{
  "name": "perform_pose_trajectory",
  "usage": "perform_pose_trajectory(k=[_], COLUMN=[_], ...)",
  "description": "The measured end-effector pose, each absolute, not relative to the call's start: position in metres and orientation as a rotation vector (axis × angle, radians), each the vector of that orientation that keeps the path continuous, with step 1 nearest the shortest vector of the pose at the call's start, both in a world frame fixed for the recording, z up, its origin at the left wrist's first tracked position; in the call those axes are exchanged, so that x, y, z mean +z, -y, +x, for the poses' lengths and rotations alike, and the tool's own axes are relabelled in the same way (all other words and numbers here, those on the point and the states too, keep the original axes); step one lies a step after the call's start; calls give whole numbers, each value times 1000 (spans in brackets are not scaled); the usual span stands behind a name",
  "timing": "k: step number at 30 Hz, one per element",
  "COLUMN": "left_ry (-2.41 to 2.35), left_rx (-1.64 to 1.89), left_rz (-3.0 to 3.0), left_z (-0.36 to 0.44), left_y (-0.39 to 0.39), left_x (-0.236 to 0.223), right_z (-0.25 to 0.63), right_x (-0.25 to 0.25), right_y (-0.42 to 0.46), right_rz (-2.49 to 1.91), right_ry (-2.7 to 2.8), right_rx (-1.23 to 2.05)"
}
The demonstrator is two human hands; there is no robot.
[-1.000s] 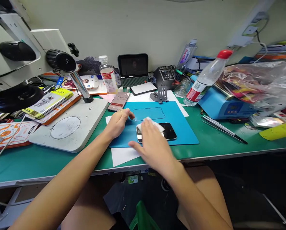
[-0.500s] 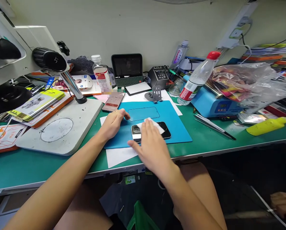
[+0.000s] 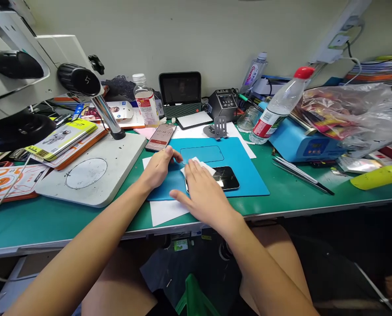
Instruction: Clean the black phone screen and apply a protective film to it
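A black-screened smartphone (image 3: 229,179) lies flat on a blue mat (image 3: 248,175). My right hand (image 3: 204,191) presses a white wipe (image 3: 204,166) against its left half, fingers flat and side by side, thumb held out to the left. The hand and wipe hide that end of the phone. My left hand (image 3: 159,166) rests at the mat's left edge, its fingers loosely bent and apart from the phone; nothing shows in it, though its palm is hidden. Behind it lies a second phone (image 3: 161,137) with a lit screen. A rounded rectangle is outlined on the mat behind the wipe.
A microscope base (image 3: 123,162) stands to the left. At the back are a drink bottle (image 3: 146,103), a small screen (image 3: 180,87) and a black control box (image 3: 222,104). Rightward are a red-capped bottle (image 3: 275,112), a blue device (image 3: 294,142), tweezers (image 3: 301,175) and a yellow bottle (image 3: 376,177).
My right hand and the wipe have slid left along the phone, uncovering more of its right part. My left hand stays near the mat's left edge. The camera view has swung slightly.
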State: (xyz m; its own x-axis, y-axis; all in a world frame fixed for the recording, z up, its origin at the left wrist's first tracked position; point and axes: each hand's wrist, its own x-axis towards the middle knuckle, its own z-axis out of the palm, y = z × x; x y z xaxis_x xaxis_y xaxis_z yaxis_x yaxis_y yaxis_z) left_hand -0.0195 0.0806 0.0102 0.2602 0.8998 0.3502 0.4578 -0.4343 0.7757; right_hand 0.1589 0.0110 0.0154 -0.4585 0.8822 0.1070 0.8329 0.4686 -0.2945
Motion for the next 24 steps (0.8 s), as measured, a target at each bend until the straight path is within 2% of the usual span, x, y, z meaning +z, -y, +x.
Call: perform_pose_trajectory(k=[6,13,19,24], left_ry=[-1217,-1249,-1225,-1220], left_rx=[1077,1090,1083,1072], left_rz=[1980,1953,1985,1978], left_z=[-19,-19,-19,-18], left_y=[-81,-79,-80,-81], left_x=[10,11,10,11], right_z=[159,149,163,157], right_x=[17,17,17,18], right_y=[20,2,34,9], right_rz=[-1390,-1402,-1361,-1416], right_ry=[2538,2527,2558,2556], right_rx=[331,269,279,273])
